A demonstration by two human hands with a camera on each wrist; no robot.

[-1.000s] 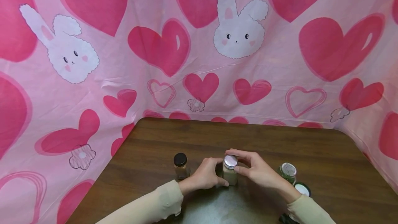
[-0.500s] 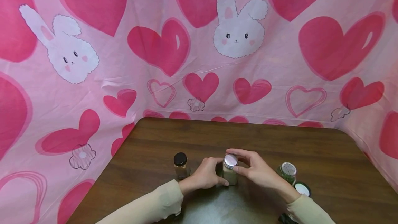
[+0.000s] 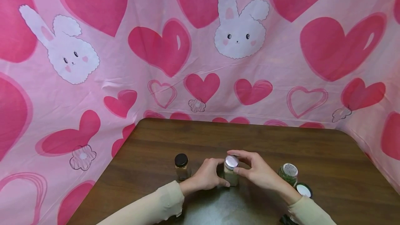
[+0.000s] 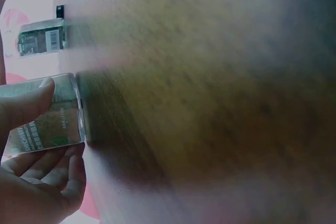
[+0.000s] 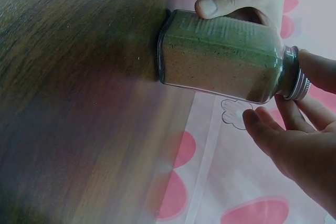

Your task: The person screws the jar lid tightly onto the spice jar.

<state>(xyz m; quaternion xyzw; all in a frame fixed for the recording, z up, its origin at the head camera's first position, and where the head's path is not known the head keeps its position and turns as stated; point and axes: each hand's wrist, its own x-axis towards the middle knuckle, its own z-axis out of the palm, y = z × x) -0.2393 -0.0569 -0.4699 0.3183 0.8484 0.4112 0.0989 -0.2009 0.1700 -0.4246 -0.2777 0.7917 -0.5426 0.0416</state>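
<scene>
Nearest are two pale cream sleeves, the left [image 3: 153, 202] and the right [image 3: 312, 211], with a small dark object [image 3: 286, 219] partly hidden beside the right one, too covered to identify. A little farther out, a dark-rimmed cap with a white inner face [image 3: 304, 190] lies on the bench [image 3: 187, 134], beside the person's right forearm. Between the two hands, the spice jar [image 3: 230, 177] stands upright with its base on the bench. The left hand [image 3: 207, 174] grasps its body low down, thumb on one face and fingers on another. The right hand [image 3: 260, 170] pinches its silver top [image 3: 232, 162] at the rim, thumb on the near side and a finger on the far side; the right wrist view shows the other fingers loosely bent below the neck. The contents look brownish below a greener band. Just right of the right wrist is a jar of green flakes [image 3: 288, 175] with a pierced top. Left of the left hand stands a black-lidded jar [image 3: 182, 171], upright. Behind the wood-grained bench hangs a pink cloth [image 3: 200, 61] printed with hearts, flowers and white rabbit faces.
</scene>
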